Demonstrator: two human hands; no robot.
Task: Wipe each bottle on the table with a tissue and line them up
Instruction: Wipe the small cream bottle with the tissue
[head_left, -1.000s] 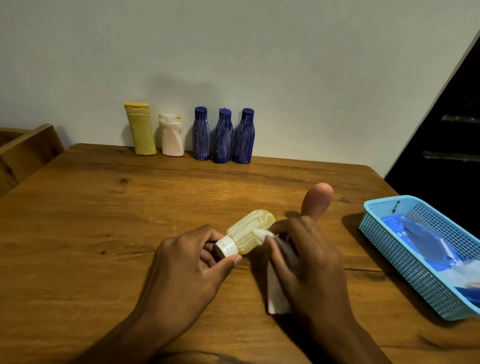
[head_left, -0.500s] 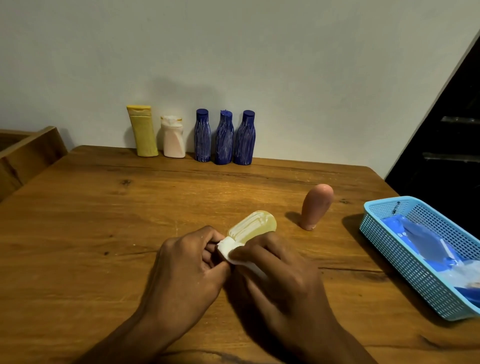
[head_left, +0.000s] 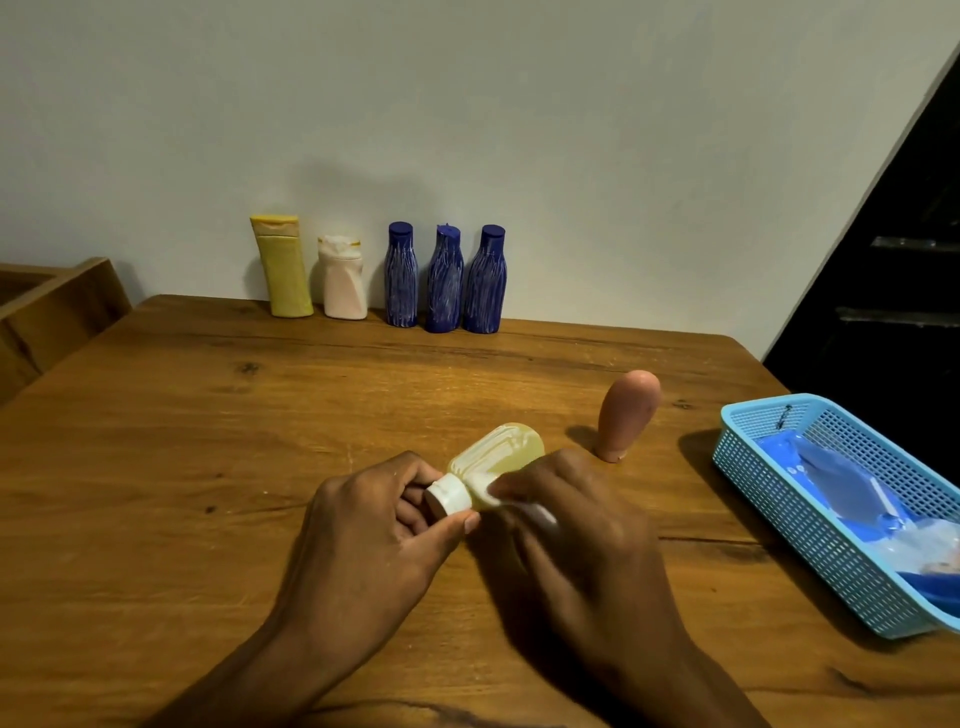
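Now mid-wipe: left hand (head_left: 374, 525) pinching cap of pale yellow bottle (head_left: 496, 457), held tilted above tabletop (head_left: 208, 441); right hand (head_left: 571, 525) pressing tissue (head_left: 498, 488), slid back from cap to body since half-second ago. Pink bottle (head_left: 626, 413) unwiped.

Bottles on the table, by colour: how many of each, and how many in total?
Dark blue: 3, at and, in the row by the wall
Yellow: 1, in the row
Pale pink-white: 1, in the row
Pale yellow with white cap: 1, held in both hands
Salmon pink: 1, standing alone
Total: 7
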